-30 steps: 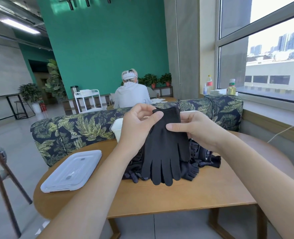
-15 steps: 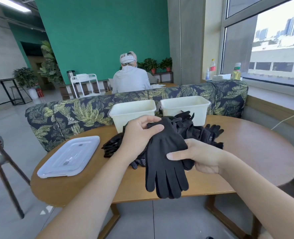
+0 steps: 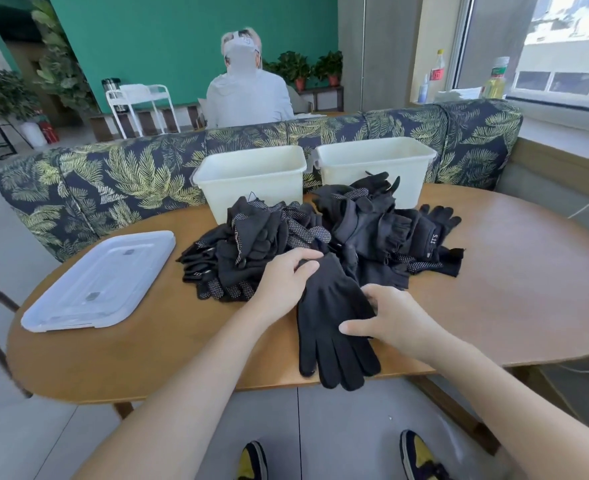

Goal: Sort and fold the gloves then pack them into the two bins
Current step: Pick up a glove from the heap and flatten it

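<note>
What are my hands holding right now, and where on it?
The plain black glove, laid on the table. The left hand grips its cuff end; the right hand rests on its palm, near the fingers.

On the table (image 3: 494, 271), the pile of gloves (image 3: 320, 237) sits mid-way, just before two bins (image 3: 251, 174) that stand side by side at the table's far edge. A lid (image 3: 99, 282) lies left of the pile. One glove (image 3: 334, 327) lies before the pile, its fingertips past the near edge. A sofa (image 3: 113, 181) runs behind the bins.
</note>
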### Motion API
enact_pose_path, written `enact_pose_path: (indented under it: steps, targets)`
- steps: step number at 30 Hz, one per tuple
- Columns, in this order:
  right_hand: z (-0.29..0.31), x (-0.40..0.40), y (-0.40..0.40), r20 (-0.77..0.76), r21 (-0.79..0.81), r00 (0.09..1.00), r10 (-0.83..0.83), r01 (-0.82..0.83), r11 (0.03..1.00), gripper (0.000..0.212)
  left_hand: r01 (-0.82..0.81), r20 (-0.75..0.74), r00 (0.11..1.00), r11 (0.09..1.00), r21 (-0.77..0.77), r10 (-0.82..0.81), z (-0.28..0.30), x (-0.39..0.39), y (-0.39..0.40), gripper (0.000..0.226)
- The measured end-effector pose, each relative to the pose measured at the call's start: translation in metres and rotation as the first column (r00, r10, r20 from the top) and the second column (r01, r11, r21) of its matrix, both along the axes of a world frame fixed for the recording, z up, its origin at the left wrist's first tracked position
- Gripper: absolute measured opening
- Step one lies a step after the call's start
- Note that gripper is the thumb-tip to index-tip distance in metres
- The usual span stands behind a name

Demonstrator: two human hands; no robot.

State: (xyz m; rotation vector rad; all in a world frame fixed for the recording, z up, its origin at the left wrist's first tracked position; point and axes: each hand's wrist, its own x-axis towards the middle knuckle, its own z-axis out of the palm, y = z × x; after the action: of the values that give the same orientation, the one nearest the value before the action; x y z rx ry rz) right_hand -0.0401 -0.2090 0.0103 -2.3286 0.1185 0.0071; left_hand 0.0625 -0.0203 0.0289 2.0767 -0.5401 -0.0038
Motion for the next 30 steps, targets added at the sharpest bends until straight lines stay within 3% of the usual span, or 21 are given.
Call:
enact_pose_path:
  steps: [3,5,7,8,11,13,17,24,27,30]
  targets:
    - [-0.005,-0.007,-0.005,0.128,-0.161,0.990,-0.056,0.076,0.984,0.044,0.060,-0.010,0.998,0.998,0.035,-0.060,-0.004,0.009,0.000,0.028]
    - [-0.014,-0.013,-0.005,0.321,-0.233,0.944,-0.079,0.160,0.959,0.040,0.087,-0.015,0.996,0.994,0.071,-0.087,-0.005,0.013,0.001,0.031]
    - [-0.023,-0.019,-0.003,0.517,-0.305,0.856,0.025,0.157,0.939,0.032,0.100,-0.010,0.995,0.992,0.081,-0.099,-0.007,0.017,0.001,0.031]
    - [-0.026,-0.021,0.000,0.539,-0.316,0.835,0.112,0.077,0.946,0.031,0.103,-0.008,0.995,0.992,0.076,-0.103,-0.008,0.018,0.001,0.031]
    - [-0.033,-0.019,0.003,0.425,-0.307,0.846,0.322,-0.199,0.931,0.040,0.082,-0.005,0.997,0.995,0.056,-0.082,-0.010,0.019,-0.003,0.029]
    - [-0.036,-0.016,0.004,0.359,-0.328,0.859,0.364,-0.249,0.911,0.046,0.077,-0.008,0.997,0.997,0.033,-0.076,-0.007,0.016,-0.005,0.029]
    - [-0.033,-0.018,0.003,0.351,-0.246,0.877,0.328,-0.252,0.936,0.053,0.082,0.005,0.997,0.996,-0.042,-0.082,0.001,-0.001,-0.004,0.030]
    - [-0.030,-0.040,-0.004,0.416,-0.035,0.881,0.225,-0.232,0.972,0.033,0.052,0.049,0.998,0.985,-0.164,-0.044,-0.012,-0.060,0.010,0.027]
    - [-0.031,-0.048,-0.012,0.411,-0.072,0.886,0.214,-0.202,0.977,0.038,0.008,0.091,0.996,0.988,-0.157,0.006,-0.022,-0.083,0.017,0.027]
    - [-0.034,-0.052,-0.019,0.434,-0.004,0.891,0.136,-0.149,0.989,0.023,-0.015,0.161,0.986,0.995,-0.094,0.030,-0.032,-0.101,0.021,0.027]
